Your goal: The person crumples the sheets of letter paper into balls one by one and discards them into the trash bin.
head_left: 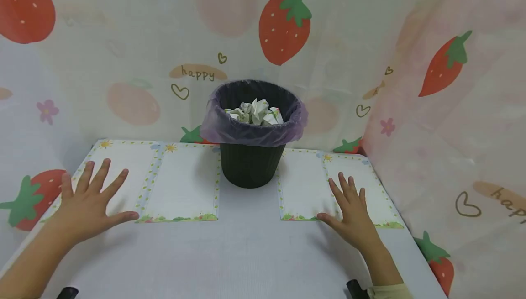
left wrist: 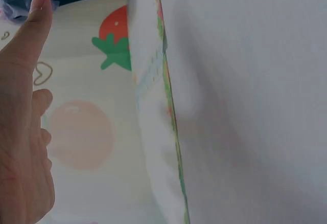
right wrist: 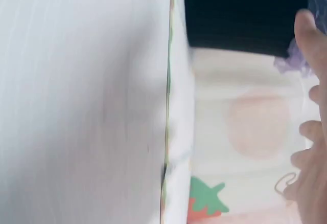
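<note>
Both hands are spread over the table with nothing in them. My left hand [head_left: 88,210] has its fingers straight and apart, above the paper sheets [head_left: 186,185] with a leafy printed border on the left. On the other side my right hand [head_left: 351,219] is likewise spread, over the right-hand bordered sheets [head_left: 304,189]. Between the two pairs of sheets, farther back, stands a black bin [head_left: 250,164] lined with a purple bag [head_left: 211,123]. Crumpled paper [head_left: 259,111] fills part of it. The right wrist view catches the bin's dark side [right wrist: 245,14] beyond the thumb.
The white table [head_left: 246,258] runs back to a wall cloth [head_left: 156,52] printed with strawberries, and a similar cloth [head_left: 464,144] borders the right side. Dark straps show by each wrist, the right one [head_left: 356,289] near a pale sleeve [head_left: 390,291].
</note>
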The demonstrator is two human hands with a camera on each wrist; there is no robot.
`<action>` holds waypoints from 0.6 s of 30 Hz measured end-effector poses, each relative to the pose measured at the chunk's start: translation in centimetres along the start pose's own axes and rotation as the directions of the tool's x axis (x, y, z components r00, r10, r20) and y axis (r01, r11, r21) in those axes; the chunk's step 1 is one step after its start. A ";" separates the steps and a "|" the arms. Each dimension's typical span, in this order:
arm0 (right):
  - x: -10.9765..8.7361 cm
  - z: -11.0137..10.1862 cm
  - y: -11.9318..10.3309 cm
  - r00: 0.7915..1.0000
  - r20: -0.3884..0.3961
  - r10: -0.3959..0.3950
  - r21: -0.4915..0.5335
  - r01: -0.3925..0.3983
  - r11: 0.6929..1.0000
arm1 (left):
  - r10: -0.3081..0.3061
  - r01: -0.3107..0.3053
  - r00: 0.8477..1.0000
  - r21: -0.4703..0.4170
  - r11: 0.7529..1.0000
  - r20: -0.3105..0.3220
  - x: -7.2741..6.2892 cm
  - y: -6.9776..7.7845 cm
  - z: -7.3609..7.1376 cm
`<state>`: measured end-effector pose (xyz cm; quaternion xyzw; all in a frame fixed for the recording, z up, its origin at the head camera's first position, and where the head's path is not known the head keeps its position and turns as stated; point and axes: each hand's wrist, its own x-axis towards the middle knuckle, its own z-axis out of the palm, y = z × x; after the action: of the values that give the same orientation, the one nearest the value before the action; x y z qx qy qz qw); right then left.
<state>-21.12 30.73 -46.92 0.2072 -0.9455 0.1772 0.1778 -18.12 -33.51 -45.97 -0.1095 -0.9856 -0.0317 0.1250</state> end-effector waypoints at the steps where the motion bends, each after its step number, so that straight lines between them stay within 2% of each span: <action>1: 0.1 0.2 -0.2 0.999 -0.029 -0.024 0.007 0.024 1.000 | 0.004 -0.004 1.000 -0.006 1.000 -0.001 0.1 0.1 0.2; 4: 0.6 0.7 -0.8 0.989 -0.111 -0.096 0.016 0.098 0.995 | 0.021 -0.021 1.000 -0.024 0.999 -0.011 0.3 0.5 0.7; 8: 1.2 1.0 -2.2 0.977 -0.157 -0.146 0.037 0.154 0.987 | 0.043 -0.043 0.999 -0.048 0.998 -0.020 0.6 1.1 1.3; 14: 2.3 1.7 -4.3 0.970 -0.145 -0.195 0.059 0.205 0.977 | 0.077 -0.078 0.997 -0.067 0.995 -0.017 1.3 2.0 2.2; 18: 2.9 2.3 -5.5 0.964 -0.128 -0.234 0.065 0.244 0.968 | 0.118 -0.123 0.991 -0.089 0.988 -0.060 1.8 2.7 2.5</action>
<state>-21.75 24.17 -46.29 0.3158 -0.8935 0.2044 0.2453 -19.77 -30.32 -47.80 -0.1738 -0.9709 -0.0725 0.1482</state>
